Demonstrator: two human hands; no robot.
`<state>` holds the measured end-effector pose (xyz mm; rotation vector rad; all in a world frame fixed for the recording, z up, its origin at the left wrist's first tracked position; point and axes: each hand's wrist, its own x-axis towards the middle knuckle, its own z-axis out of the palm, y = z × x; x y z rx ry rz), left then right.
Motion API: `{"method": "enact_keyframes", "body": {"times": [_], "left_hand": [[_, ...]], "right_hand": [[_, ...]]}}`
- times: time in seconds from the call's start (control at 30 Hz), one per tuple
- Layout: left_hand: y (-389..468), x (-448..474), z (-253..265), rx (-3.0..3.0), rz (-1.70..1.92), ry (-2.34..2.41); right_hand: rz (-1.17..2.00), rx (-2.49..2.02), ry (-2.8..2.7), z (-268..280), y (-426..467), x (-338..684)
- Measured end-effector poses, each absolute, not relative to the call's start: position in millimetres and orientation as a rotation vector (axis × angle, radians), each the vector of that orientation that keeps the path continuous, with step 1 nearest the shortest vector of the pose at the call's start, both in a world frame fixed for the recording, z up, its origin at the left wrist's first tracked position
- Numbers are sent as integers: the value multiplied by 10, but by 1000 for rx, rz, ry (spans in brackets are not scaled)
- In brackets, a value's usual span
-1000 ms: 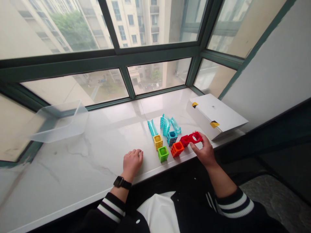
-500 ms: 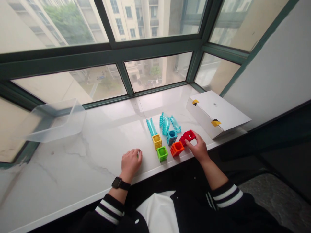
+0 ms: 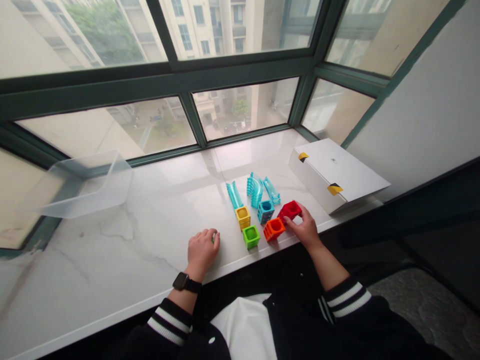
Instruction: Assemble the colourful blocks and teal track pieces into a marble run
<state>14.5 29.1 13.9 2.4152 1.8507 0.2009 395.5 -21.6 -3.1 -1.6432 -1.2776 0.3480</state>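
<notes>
My right hand (image 3: 306,229) grips a red cube block (image 3: 290,210) between thumb and fingers, at the right end of a group of toy pieces. Just left of it stands an orange cube block (image 3: 274,229) with a round hole on top. A green cube block (image 3: 251,237), a yellow one (image 3: 243,217) and a blue one (image 3: 265,211) stand close by. My left hand (image 3: 203,250) rests closed on the counter, left of the green block. A speck of green shows at its fingers, but what it holds is hidden.
Behind the blocks lie a straight clear-blue track piece (image 3: 234,195), a curved one (image 3: 255,189) and another track piece (image 3: 272,190). A white box (image 3: 342,172) stands at the right. A clear plastic bin (image 3: 84,205) sits at the left, by the windows. The counter's front edge (image 3: 123,307) runs near my body.
The red block has turned in my right hand, and its opening now faces more upward. My left hand and the other blocks stay in place.
</notes>
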Motion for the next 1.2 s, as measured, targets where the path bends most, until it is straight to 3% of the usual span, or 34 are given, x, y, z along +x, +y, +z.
{"method": "enact_keyframes", "body": {"times": [0.27, 1.2], "left_hand": [[293, 144, 156, 2411, 179, 1857], [289, 151, 136, 2406, 186, 1857]], "right_hand": [[457, -1553, -1327, -69, -181, 4023], [313, -1544, -1420, -215, -108, 4005]]}}
